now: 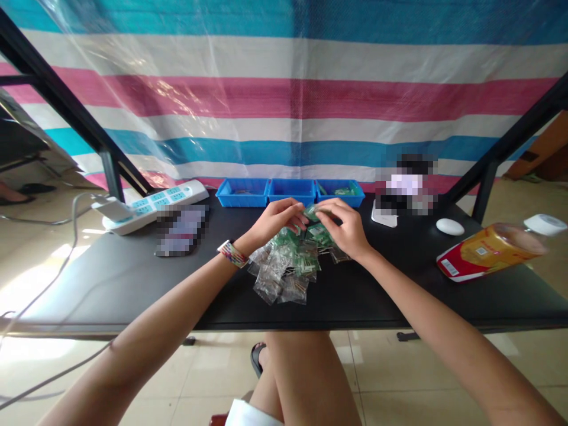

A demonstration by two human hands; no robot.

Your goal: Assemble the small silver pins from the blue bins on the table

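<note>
A heap of small clear plastic bags (284, 266) lies at the middle of the black table, some with green contents and some with small metal-looking pieces. Over its far side, my left hand (280, 218) and my right hand (341, 223) come close together with bent fingers. Between them is a small green bag (310, 212), pinched by my right fingertips and touched or held by my left. Behind my hands stand three joined blue trays: the left tray (243, 193) holds a few small pieces, the middle tray (291, 194) shows bare blue, and the right tray (339, 193) holds green bags.
A white power strip (168, 198) with a plugged-in adapter and a blurred phone (183, 232) lie at left. At right are a white box (384, 214), a white mouse (449, 227) and a drink bottle (492, 251). A striped sheet (266, 94) hangs behind the table (377, 296).
</note>
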